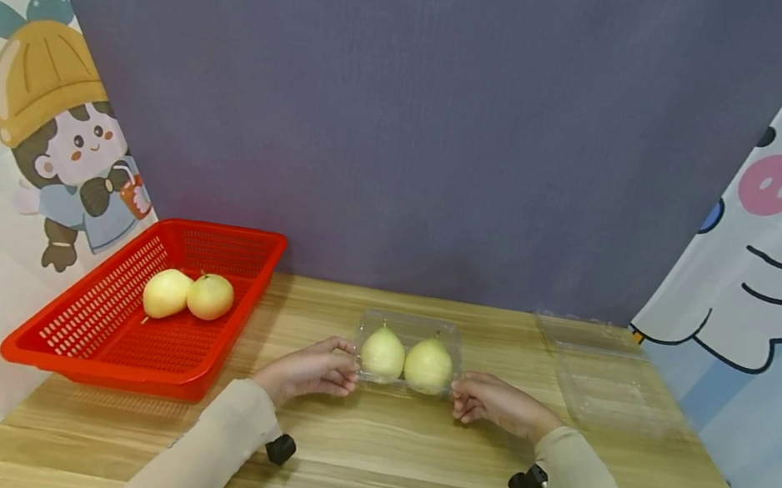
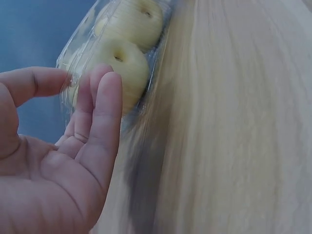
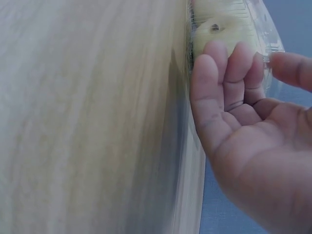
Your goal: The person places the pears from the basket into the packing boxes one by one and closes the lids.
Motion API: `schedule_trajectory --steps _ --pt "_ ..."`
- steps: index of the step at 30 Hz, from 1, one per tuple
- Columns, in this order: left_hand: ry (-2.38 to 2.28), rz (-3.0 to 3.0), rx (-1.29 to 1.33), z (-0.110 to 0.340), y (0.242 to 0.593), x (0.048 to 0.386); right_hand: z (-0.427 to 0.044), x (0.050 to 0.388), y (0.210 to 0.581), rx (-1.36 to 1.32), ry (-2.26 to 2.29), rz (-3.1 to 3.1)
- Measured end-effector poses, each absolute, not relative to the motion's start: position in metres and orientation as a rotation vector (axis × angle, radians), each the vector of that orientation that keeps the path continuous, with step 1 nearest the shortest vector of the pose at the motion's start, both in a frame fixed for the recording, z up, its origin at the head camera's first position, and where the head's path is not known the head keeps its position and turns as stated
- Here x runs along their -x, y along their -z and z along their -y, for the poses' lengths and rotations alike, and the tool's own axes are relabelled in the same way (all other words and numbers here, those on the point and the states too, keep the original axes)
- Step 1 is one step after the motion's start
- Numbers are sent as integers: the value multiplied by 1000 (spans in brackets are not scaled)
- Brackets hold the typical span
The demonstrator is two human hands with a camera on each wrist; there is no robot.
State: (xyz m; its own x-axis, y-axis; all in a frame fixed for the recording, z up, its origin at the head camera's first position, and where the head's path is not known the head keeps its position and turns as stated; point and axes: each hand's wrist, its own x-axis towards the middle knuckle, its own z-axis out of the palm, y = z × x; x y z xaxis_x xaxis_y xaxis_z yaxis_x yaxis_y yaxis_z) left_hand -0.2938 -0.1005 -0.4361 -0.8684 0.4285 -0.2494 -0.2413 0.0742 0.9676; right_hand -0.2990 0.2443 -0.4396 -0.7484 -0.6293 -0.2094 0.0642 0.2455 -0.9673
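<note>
A clear plastic box [image 1: 412, 323] with two yellow-green pears in it is in the middle of the head view. The left pear [image 1: 382, 354] and right pear [image 1: 428, 366] sit side by side, stems up. My left hand [image 1: 313, 372] pinches the box's left edge between thumb and fingers. At the opposite edge, my right hand [image 1: 499, 404] pinches the plastic likewise. In the left wrist view both pear bottoms show through the plastic beyond the left hand [image 2: 73, 141]. The right wrist view shows the right hand [image 3: 248, 112] partly covering one pear [image 3: 219, 27].
A red plastic basket [image 1: 106, 370] with two more pears [image 1: 210, 297] stands on the left of the wooden table [image 1: 386, 479]. Another clear plastic container [image 1: 605, 382] lies at the right, its outline faint. A grey-blue panel [image 1: 411, 112] stands behind the table.
</note>
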Motion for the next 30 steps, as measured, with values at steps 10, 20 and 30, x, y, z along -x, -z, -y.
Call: schedule_trajectory --steps 10,20,30 --pt "-1636 -2139 -294 103 429 294 -244 298 440 491 1553 -1943" --pt "-1527 -2455 -367 97 419 293 -245 299 440 486 1546 -1940" --pt "-1302 -2747 -577 85 411 293 -244 299 441 498 1543 -1940"
